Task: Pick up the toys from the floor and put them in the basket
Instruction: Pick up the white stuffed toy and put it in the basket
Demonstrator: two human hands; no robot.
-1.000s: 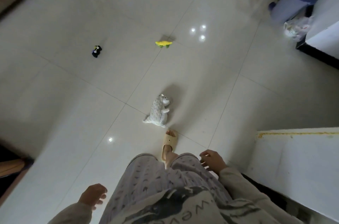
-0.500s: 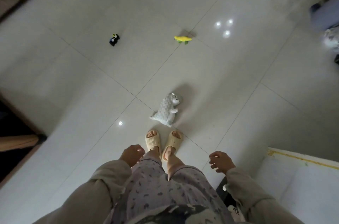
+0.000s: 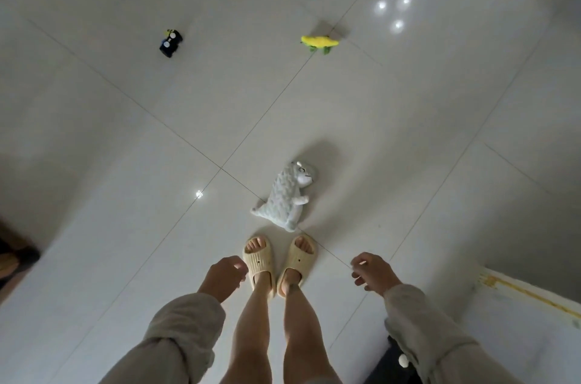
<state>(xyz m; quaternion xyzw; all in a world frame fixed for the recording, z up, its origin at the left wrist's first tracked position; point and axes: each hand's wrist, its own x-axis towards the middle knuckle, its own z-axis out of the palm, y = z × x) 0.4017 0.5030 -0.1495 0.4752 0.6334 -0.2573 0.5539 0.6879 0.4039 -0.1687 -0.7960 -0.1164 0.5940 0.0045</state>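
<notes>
While both hands hang empty, the left hand [image 3: 224,275] with fingers loosely curled and the right hand [image 3: 374,272] with fingers half open, the grey plush toy [image 3: 284,199] lies on the floor [image 3: 125,163] just ahead of the slippers [image 3: 279,259]. Best to bend and grasp its soft body mid-length. The toy car [image 3: 170,43] and yellow toy [image 3: 319,42] sit farther off; no basket shows.

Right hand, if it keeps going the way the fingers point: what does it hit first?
Probably bare floor. The right hand points forward and down, empty; the plush lies to its left, likely off that line, though depth is unclear.
</notes>
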